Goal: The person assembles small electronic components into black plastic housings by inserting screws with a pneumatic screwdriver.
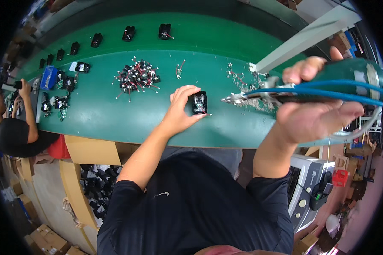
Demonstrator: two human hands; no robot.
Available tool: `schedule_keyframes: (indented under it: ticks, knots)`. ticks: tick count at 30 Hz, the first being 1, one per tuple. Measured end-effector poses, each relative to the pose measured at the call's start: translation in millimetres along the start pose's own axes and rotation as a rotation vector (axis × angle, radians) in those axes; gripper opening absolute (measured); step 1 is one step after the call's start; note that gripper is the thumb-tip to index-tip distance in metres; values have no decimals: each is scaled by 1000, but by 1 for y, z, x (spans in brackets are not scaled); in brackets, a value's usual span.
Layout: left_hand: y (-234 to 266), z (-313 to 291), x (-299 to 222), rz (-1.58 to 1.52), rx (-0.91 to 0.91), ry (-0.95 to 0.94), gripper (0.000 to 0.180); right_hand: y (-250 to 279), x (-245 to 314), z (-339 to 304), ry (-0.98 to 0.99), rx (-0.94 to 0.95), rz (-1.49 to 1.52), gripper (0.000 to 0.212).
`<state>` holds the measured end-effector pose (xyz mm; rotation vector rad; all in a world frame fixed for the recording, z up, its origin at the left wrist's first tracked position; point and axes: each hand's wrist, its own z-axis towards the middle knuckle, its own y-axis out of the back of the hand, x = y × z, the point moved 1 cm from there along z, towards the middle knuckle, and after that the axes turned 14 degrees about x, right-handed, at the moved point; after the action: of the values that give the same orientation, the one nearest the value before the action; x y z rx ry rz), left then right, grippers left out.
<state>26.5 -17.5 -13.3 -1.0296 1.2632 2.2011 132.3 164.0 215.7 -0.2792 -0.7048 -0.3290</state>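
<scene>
Workshop w/ a long green bench [115,114] running left to right; cardboard boxes [46,240] on the floor near left. Left hand [180,108] is curled narrow around a small black component [199,102] sitting on the bench at centre, fingers on top, thumb on the near side. Right hand [317,106] is wrapped round a green pneumatic cutter tool [340,78] w/ blue hoses [327,91], held above the bench at right, its metal tip [234,99] pointing left, just beside the component. Pile of black parts w/ red wires [138,76] lies left of centre, farther back. Row of black components [127,33] along the far edge. Another person [15,127] sits at far left.
</scene>
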Motion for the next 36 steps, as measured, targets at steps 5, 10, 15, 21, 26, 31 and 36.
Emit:
schedule_keyframes:
  ticks: [5, 10, 15, 21, 26, 31, 36]
  knots:
    - [18, 4, -4, -148, -120, -94, 84, 15, 0, -24, -169, -68, -123, 96]
    - [47, 43, -16, 15, -79, -159, 83, 18, -22, -59, -196, -73, -152, 91]
    - [80, 149, 22, 379, 11, 42, 62, 13, -27, -69, -107, -91, -462, 74]
    - [86, 218, 106, 704, 350, 411, 75, -16, -29, -108, 341, 428, -781, 26]
    - [121, 178, 57, 628, -19, 176, 83, -48, -125, -156, -359, 670, -655, 19]
    - [181, 8, -1, 344, -462, -114, 41, -80, -189, -121, -531, 683, -646, 19]
    - [182, -253, 17, 322, -935, 407, 28, -106, -235, -113, -424, 759, -832, 29]
